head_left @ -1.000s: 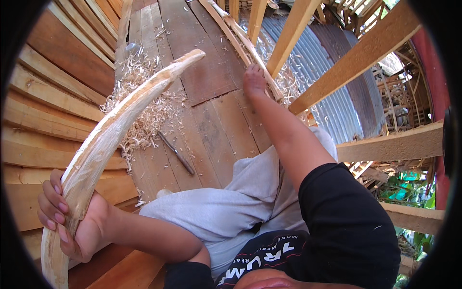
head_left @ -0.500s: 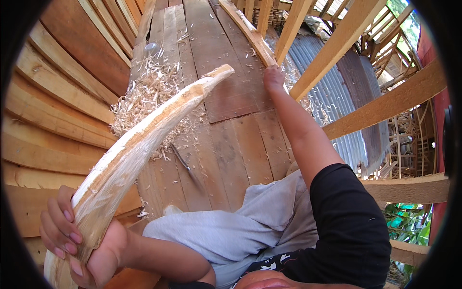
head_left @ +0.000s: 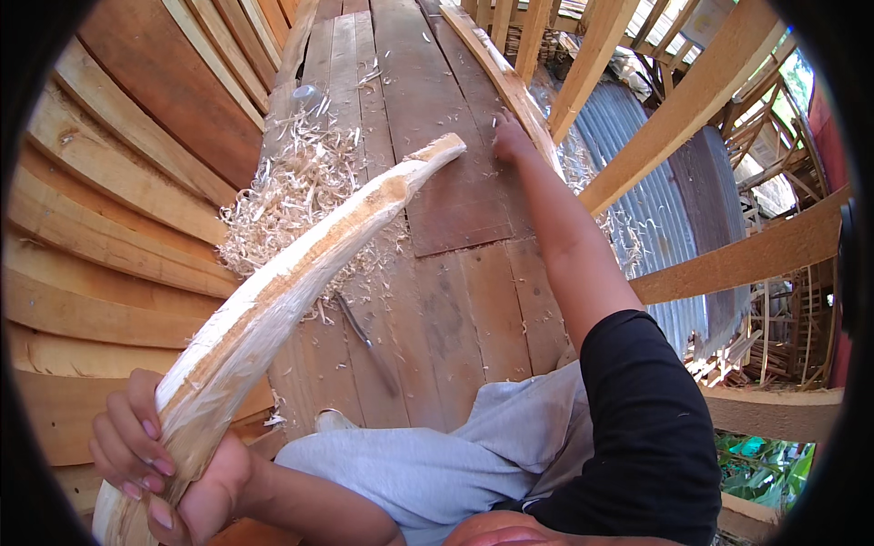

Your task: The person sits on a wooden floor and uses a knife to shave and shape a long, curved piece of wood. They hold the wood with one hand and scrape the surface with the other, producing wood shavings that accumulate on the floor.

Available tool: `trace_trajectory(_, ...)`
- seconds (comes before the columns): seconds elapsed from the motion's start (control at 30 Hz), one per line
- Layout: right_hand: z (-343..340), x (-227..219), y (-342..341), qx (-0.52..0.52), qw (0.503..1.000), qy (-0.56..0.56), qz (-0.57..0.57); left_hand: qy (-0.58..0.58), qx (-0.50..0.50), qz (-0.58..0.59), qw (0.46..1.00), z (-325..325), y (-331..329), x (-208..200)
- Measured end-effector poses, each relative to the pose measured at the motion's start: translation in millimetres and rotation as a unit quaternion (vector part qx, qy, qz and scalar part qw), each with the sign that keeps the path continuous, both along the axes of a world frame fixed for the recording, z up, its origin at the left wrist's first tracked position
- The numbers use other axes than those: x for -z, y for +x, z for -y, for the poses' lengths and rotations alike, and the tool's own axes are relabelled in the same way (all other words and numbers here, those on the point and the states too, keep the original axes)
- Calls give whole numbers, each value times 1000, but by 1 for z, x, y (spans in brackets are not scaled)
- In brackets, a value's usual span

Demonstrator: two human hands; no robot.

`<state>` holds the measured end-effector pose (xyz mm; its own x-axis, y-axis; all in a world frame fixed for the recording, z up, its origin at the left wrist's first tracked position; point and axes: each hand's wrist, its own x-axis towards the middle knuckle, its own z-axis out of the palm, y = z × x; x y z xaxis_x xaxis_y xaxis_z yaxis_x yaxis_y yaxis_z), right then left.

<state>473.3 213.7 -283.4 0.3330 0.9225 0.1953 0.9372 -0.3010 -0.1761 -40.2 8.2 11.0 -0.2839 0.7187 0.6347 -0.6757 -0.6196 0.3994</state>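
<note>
My left hand [head_left: 173,464] grips the thick lower end of a long, curved piece of pale wood [head_left: 300,273]. Its surface looks roughly shaved, with a tan stripe running along it, and its narrower tip points up and away over the floor. My right arm is stretched far forward. At its end my right hand [head_left: 513,141] is low, just left of a long wooden rail [head_left: 523,100] along the floor's right edge. The fingers there are small and partly hidden, so whether they hold anything is unclear.
Curly wood shavings [head_left: 291,191] are heaped on the plank floor [head_left: 455,309], with a clear cup-like object [head_left: 307,96] beyond. A slim dark tool [head_left: 353,320] lies nearer. Stacked boards [head_left: 118,246] line the left; slanting posts [head_left: 683,118] and corrugated metal [head_left: 628,155] stand right.
My right hand has come off the rail and shifted slightly left of it. The curved wood stays in my left hand. The whole view has moved a little.
</note>
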Motion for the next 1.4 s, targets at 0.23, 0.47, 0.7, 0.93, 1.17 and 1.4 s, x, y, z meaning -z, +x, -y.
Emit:
trace_trajectory(0.23,-4,-17,-36,-52,958,126,-254,-13,-35,-23,999,-3,-4,4)
trace_trajectory(0.47,28,37,-37,50,987,154,-4,-12,-36,-8,999,-2,8,0)
trace_trajectory(0.7,62,-2,-91,195,974,116,7,24,-18,0,1000,10,-2,-11)
trace_trajectory(0.93,59,2,-74,-38,920,150,-359,49,-21,5,999,18,-11,-14)
trace_trajectory(1.17,49,23,-63,114,977,142,-110,59,-21,4,998,13,-16,-8)
trace_trajectory(1.4,1,30,-80,85,987,83,-111,43,-50,-6,998,13,-21,-5)
